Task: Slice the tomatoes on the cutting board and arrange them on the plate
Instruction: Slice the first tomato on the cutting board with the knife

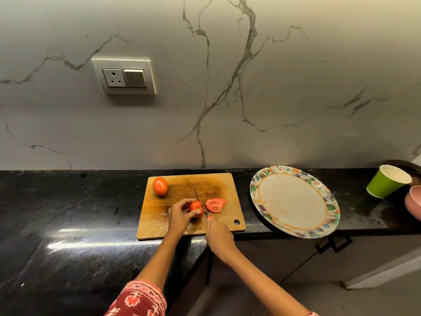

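Two tomatoes are on my wooden cutting board (214,222): a whole tomato (160,185) sits alone near the far left corner, and the part-cut tomato (196,208) lies close to the middle, toward the near edge. My left hand (180,216) curls its fingers round that part-cut tomato from the left and pins it to the board. My right hand (219,233) grips the handle of the knife (200,202), with the forefinger laid along the top near the blade. The thin blade runs away from me and stands against the cut face of the tomato, right beside my left fingertips. Just to the right of the blade lie the cut slices (215,205), overlapping one another flat on the board, apart from the tomato they came from.

The board rests on a black stone counter (68,213), its near edge at the counter's front. To the right, well apart from the board, the round plate (257,190) with a flowered rim sits on the counter and overhangs its front edge a little; I see only faint reddish smears on its pale centre. Farther right a green paper cup (385,182) leans tilted, next to a pink bowl (413,201) cut off by the frame. A socket plate (124,75) is on the marbled wall behind. My left sleeve (139,299) is red with a white pattern.
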A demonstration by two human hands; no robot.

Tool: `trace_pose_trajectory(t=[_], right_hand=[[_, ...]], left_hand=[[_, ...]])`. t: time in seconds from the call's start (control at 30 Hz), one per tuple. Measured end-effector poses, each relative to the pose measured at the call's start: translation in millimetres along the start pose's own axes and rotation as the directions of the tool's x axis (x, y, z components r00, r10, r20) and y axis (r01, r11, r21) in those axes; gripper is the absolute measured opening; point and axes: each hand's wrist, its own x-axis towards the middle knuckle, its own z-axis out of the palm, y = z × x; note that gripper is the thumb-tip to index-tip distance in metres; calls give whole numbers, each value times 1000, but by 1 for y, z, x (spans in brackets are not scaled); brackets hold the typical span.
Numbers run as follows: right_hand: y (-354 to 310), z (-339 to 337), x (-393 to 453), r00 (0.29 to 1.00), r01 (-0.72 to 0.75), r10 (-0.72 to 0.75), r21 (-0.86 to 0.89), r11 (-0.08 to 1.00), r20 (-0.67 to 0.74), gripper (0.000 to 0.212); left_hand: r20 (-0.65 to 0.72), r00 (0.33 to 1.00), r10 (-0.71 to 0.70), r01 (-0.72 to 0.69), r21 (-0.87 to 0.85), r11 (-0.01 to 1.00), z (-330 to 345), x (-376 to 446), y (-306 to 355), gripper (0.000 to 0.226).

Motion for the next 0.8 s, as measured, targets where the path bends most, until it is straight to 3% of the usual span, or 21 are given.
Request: trace_pose_trajectory(t=[0.8], right_hand=[[-8, -1, 1, 999, -29, 29, -9, 1000, -14, 29]], left_hand=[[5, 997, -71, 71, -146, 987, 3, 4, -9, 49]])
